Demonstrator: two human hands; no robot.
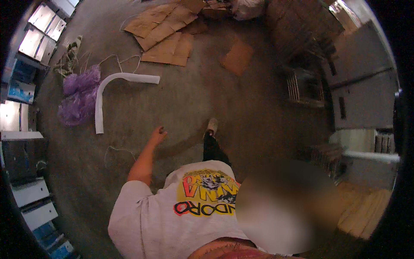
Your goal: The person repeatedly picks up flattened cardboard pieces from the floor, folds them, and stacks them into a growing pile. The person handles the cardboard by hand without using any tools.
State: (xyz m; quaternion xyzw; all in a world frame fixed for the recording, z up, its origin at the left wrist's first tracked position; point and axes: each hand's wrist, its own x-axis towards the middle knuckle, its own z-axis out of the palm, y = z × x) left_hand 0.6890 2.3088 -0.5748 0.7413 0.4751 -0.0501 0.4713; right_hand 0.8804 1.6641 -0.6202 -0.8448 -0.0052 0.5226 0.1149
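My left hand (160, 135) hangs low in front of my body, above the grey floor (185, 103). Its fingers look curled, and a small dark spot shows between thumb and fingers; whether that is an object or shadow I cannot make out. Nearest to this hand on the floor lies a bent white strip (99, 101), farther off to the left. One foot in a light shoe (212, 125) is stepping forward. My right hand does not show; a blurred patch covers the lower right.
Purple plastic wrap (79, 103) and thin pale cord (123, 149) lie on the left. Flattened cardboard (166, 49) is spread ahead, with another brown piece (237, 57) beside it. Boxes (36, 216) line the left edge; grey cabinets (362, 103) and wooden boards (364, 209) stand right.
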